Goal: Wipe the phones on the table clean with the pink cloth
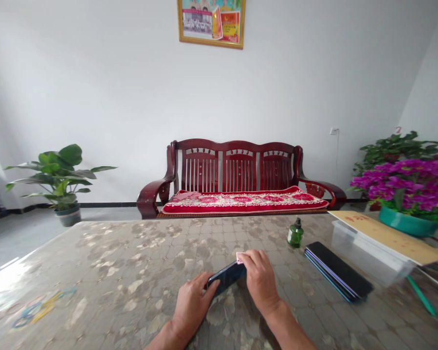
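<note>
My left hand is closed around the near left end of a dark smartphone, which is tilted above the patterned table covering. My right hand is at the phone's far right end. Between its thumb and fingers is a small pink piece, pressed against the phone's upper edge. Whether it is cloth, sponge or paper I cannot tell, as the fingers hide most of it.
Dark phones lie stacked to the right, near a green bottle. Beyond them are a clear plastic box under a tan board, a green pen and a teal flower bowl. Colored rubber bands lie at left.
</note>
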Motion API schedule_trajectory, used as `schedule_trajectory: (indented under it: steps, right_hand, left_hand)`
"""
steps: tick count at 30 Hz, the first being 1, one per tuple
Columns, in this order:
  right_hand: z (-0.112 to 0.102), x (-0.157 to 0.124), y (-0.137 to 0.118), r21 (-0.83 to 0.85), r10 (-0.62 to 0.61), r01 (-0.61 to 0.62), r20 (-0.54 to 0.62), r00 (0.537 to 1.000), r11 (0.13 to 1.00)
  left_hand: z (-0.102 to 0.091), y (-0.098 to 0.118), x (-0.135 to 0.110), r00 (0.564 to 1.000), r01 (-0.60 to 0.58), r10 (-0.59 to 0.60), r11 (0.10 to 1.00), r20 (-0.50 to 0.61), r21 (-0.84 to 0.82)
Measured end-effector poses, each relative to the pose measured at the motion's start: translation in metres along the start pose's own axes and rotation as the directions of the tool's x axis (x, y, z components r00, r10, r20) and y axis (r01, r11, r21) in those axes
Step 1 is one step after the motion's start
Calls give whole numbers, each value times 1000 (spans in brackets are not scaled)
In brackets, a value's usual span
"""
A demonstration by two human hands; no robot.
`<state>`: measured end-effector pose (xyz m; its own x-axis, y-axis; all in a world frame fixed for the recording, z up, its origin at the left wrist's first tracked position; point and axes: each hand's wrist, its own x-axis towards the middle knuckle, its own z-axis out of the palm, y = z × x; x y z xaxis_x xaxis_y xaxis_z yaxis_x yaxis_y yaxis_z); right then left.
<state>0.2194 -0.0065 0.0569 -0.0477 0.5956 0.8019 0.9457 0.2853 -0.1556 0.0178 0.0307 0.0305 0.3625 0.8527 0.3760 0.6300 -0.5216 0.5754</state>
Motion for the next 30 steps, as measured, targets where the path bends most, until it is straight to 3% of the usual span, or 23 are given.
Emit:
schedule_trajectory:
  steps: [5, 13, 21, 27, 30]
  right_hand:
    - [0, 1, -9, 48, -71, 68, 55, 996, 997]
    - [5, -2, 26, -25, 55, -55, -38, 998, 998]
    - [6, 2, 14, -20, 30, -30, -1, 1000, 999]
    - [23, -8, 37, 171, 266, -248, -87, 960, 953]
    - [34, -13, 46, 292, 368, -341, -41, 929, 894]
  left_hand:
    - [-3, 1, -1, 1000, 20, -20, 999, -6, 33]
    - [-3, -1, -1, 1000, 26, -27, 996, 8, 85]
    - [-1, -2, 0, 999, 35, -35, 995, 0, 90]
    - [0, -4, -1, 999, 36, -37, 997, 6, 69]
    - [2, -5, -1, 999, 34, -34, 998, 1, 47]
